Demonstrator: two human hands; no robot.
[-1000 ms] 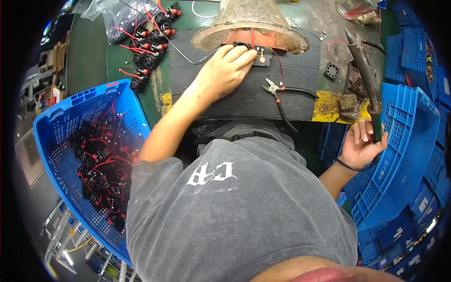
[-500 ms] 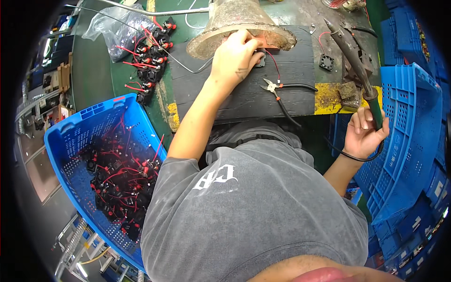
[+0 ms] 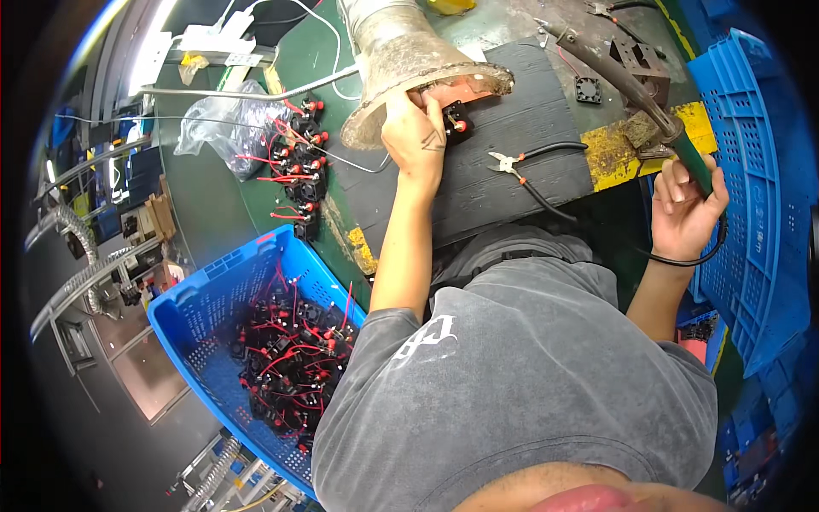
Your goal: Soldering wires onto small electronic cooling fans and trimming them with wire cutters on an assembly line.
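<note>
My right hand [image 3: 682, 213] is wrapped around the green handle of a large soldering iron [image 3: 627, 85]; its tip points up and left above the bench. My left hand [image 3: 415, 141] is closed at the mouth of a dirty funnel-shaped hood [image 3: 409, 72]. Its fingertips are partly hidden, and what they pinch does not show. Just right of these fingers sits a small black fan part [image 3: 458, 121] with a red-and-metal piece on it. An orange-brown block [image 3: 467, 90] shows under the hood's rim. Side cutters [image 3: 510, 160] with black handles lie spread on the black board [image 3: 478, 188].
Left of the board stand several black fans with red wires [image 3: 299, 166] and a clear plastic bag [image 3: 226, 128]. A blue crate [image 3: 205, 282] of fans is at my left. One fan [image 3: 587, 90] lies near a metal stand [image 3: 644, 72]. Blue crates [image 3: 751, 171] rise at right.
The view has shifted, so the bench appears turned. My left hand has turned beneath the hood, and a fan part with a red piece now shows beside it. My right hand keeps the soldering iron.
</note>
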